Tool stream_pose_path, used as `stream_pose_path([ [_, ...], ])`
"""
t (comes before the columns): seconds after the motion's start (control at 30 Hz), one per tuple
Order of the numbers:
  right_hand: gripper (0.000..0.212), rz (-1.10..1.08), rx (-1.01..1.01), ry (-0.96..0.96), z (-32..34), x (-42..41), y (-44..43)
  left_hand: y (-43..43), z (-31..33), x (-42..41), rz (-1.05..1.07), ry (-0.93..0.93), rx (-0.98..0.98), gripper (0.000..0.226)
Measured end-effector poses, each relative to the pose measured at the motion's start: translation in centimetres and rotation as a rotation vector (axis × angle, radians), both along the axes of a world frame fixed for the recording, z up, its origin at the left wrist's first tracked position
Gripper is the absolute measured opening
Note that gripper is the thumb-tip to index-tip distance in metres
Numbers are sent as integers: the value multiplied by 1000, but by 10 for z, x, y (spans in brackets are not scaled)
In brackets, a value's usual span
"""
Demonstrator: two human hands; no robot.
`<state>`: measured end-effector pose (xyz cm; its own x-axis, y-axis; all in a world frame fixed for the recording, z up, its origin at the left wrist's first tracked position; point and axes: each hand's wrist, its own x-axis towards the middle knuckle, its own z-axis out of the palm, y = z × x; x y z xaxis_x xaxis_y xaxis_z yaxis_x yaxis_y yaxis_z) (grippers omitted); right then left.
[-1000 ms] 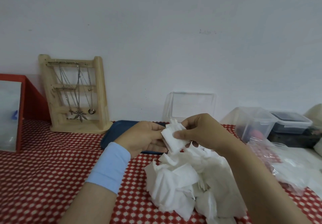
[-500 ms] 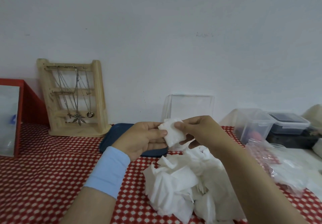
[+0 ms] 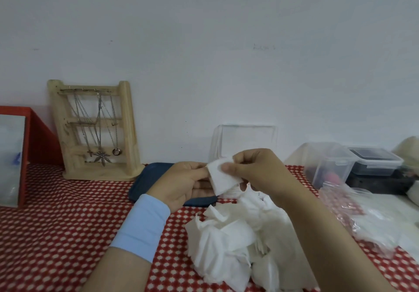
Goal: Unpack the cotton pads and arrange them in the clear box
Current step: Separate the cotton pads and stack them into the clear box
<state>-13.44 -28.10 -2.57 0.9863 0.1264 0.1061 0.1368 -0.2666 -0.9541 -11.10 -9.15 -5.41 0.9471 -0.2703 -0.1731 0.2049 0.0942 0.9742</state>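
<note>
Above the cloth (image 3: 56, 223), mid-frame, both hands hold one pad (image 3: 223, 179) up off the table. Right hand (image 3: 256, 171): thumb on the pad's front face, fingers curled behind its top edge, a pinch. Left hand (image 3: 183, 182): thumb tip on the pad's left edge, fingers running under and behind it, gripping too. Pad is white, squarish, tilted. Light blue wristband (image 3: 142, 223) on the left wrist.

Pile (image 3: 226, 244) of loose white pads lies on the cloth just below the hands, nearer the camera. The pads are crumpled and overlapping, partly under the right forearm. Count not readable.

Clear box (image 3: 247, 138) stands behind the hands by the wall (image 3: 226, 30). Its lower part is hidden by the hands, so contents cannot be told. Held pad is in front of the box, not in it.

Dark blue tray (image 3: 148, 178) lies flat on the cloth under and behind the left hand. Wooden stand (image 3: 127, 130) is left of it, against the wall, with chains (image 3: 99, 128) hanging on it. Red box (image 3: 40, 137) at far left edge. Right side: crinkled clear bag (image 3: 353, 214) on the table, near the pile. Behind it is a clear tub (image 3: 328, 162), and touching that on its right a dark-lid tub (image 3: 374, 159).
</note>
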Motion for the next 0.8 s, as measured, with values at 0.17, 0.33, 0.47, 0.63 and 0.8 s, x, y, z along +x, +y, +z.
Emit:
stream_pose_path([
  [0.17, 16, -120, -91, -7, -8, 5, 5, -1, 3, -2, -37, -12, -5, 29],
  [0.33, 35, -182, -223, -44, -15, 11, 7, 1, 7, -4, -105, 47, -31, 45],
  [0.47, 35, -86, -44, 52, -16, 11, 6, 8, 4, -2, -153, -94, 128, 37],
  [0.63, 20, -136, -248, -77, -16, 10, 7, 15, -3, 9, 26, -127, 233, 33],
  [0.8, 36, 187, -817, 26, -25, 1, 20, 27, -7, 14, 243, -89, 96, 12],
])
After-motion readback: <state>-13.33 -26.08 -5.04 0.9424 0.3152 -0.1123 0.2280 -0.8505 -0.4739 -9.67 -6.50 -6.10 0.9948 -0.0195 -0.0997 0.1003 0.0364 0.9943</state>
